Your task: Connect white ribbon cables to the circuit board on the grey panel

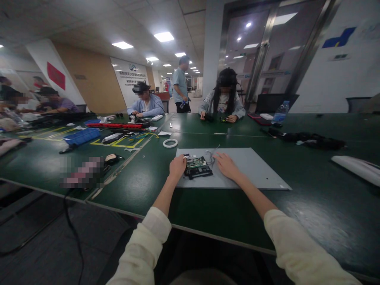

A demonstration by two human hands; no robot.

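Observation:
A green circuit board in a black frame (198, 167) lies on a light grey board (252, 170) in front of me. My left hand (178, 165) is closed at the frame's left edge, with the thumb by its upper left corner. Thin grey cables (210, 155) curve up beside the frame's upper right side. At those cables, the fingers of my right hand (227, 164) come together from the right; their tips are small and blurred. The palm hangs low over the grey board.
A white ring (170, 143) lies beyond the board, left of it. Farther left are a blue tray (81, 136) and a wrench (132, 149). A water bottle (280, 113) and black items (308, 138) sit to the right. Two people sit across the green table (208, 209).

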